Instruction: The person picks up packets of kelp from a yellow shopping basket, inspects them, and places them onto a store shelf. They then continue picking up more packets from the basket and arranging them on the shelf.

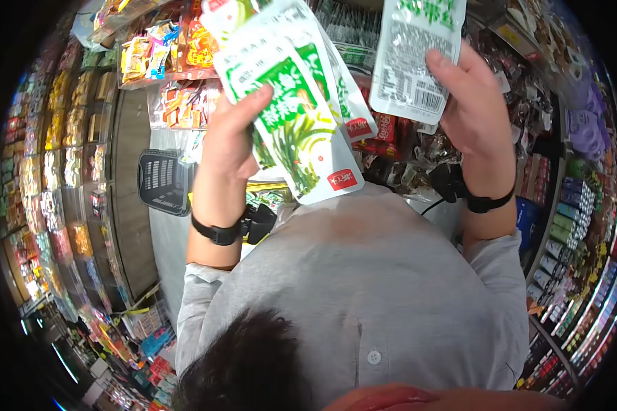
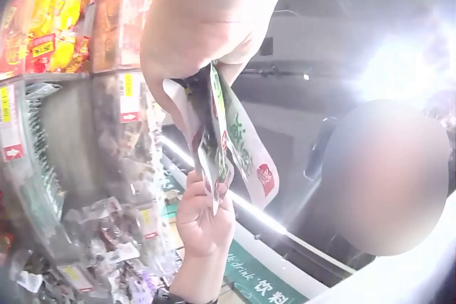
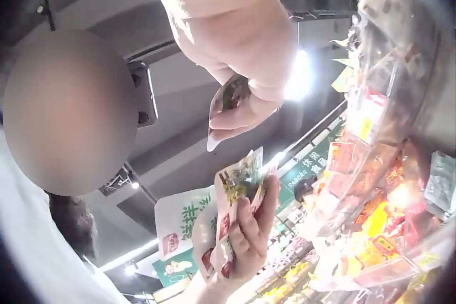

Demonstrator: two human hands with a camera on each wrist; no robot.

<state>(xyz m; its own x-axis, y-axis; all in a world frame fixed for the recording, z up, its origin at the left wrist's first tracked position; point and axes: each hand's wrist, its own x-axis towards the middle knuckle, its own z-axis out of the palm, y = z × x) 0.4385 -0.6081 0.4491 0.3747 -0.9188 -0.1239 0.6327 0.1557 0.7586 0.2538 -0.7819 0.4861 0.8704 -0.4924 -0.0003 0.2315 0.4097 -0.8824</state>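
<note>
My left hand [image 1: 234,130] grips several green-and-white snack pouches [image 1: 298,123], fanned out, with the thumb across the front one. Long green vegetables and a red logo are printed on that pouch. To the right, my right hand [image 1: 476,103] pinches a single pouch [image 1: 415,61] by its edge, its grey printed back and barcode facing up. In the right wrist view, the left hand [image 3: 248,243] holds its pouches [image 3: 231,201] below the right hand [image 3: 246,108]. From the left wrist, the pouches [image 2: 249,147] hang edge-on beneath the left hand [image 2: 206,40].
Bins of wrapped snacks [image 1: 151,51] lie ahead at the left, and dark-wrapped packets [image 1: 439,147] lie under the right hand. A dark plastic basket [image 1: 164,181] sits to the left. Stocked shelves [image 1: 68,164] line the left side, others [image 1: 583,226] the right.
</note>
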